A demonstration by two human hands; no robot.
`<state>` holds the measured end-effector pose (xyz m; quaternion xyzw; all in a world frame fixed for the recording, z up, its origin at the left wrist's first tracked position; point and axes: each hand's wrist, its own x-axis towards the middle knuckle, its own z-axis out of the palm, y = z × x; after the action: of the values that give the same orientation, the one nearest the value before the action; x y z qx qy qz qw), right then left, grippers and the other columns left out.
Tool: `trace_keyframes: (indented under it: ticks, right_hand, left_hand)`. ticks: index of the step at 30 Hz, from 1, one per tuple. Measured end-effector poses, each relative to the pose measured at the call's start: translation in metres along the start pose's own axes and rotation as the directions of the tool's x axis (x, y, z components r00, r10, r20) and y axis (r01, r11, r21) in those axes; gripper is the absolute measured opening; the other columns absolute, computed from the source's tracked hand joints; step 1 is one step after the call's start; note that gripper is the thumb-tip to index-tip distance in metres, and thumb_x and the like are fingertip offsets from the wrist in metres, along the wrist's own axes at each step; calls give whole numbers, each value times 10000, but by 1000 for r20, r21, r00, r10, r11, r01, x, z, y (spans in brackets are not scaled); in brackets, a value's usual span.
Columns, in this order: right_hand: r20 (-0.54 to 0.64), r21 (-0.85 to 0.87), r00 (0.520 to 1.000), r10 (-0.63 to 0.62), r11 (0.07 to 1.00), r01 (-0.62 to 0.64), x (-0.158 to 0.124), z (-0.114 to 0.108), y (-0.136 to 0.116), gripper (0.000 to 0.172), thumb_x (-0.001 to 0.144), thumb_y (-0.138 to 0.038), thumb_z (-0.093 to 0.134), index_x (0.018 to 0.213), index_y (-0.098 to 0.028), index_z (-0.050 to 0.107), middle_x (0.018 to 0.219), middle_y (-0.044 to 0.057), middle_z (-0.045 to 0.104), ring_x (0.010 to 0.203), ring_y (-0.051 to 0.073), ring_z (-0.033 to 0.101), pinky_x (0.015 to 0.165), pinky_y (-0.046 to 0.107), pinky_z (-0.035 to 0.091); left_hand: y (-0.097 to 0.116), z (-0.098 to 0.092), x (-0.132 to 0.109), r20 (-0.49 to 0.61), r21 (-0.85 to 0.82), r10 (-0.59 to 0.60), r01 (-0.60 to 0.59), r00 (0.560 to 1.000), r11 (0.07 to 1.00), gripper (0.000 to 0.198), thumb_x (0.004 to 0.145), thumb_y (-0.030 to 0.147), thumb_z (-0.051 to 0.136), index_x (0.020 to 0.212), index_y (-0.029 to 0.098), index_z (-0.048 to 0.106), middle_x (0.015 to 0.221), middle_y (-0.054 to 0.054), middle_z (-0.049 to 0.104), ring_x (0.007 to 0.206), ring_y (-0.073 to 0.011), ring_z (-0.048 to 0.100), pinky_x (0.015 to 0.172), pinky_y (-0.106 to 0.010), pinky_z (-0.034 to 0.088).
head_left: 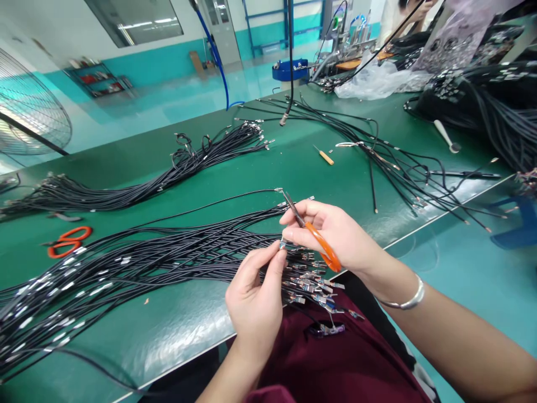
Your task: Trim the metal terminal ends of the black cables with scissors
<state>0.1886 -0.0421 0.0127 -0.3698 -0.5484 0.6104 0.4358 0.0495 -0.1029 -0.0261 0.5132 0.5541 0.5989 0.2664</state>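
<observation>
My left hand [257,291] is closed, with thumb and forefinger pinching the small metal connector [282,244] at the end of a black cable. Close above it, my right hand [331,229] is wrapped round a pair of orange-handled scissors [323,246], whose dark blades point up and to the left. Its thumb and fingertip also come near or touch the connector; I cannot tell which. Under and beside both hands lies a bundle of black cables [201,246], its connector ends [314,282] hanging over the table's front edge. One single cable [218,200] runs apart from the bundle, behind the scissors' tips.
Another pair of orange scissors [69,242] lies at left on the green table [235,179]. Behind is a second cable bundle [155,182]. A yellow-handled pick [325,157], loose cables [377,151] and a hanging black hose [290,61] are farther off. Another person [394,22] sits at back right.
</observation>
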Motion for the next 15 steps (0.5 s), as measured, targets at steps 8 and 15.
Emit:
trace_keyframes:
  ticks: [8,15]
  right_hand:
    - [-4,-24,1000,3,1000,-3,1,1,-6,163,737,-227,671,869,-176,590,757,-12,592,706,107,563,689,247,497]
    - [-53,-491,999,-1,871,-25,-28,-15,5,79,790,-188,577,867,-195,594,700,-18,560,603,105,488,561,229,421]
  left_hand:
    - [2,0,-1,-10,-16,50,-51,999,999,142,773,157,703,884,239,737,822,11,716,713,-128,671,703,-263,566]
    - [-10,-8,12,432,215,396,-519,810,827,172,822,104,615,933,218,680,842,-19,732,804,-166,680,906,-402,521]
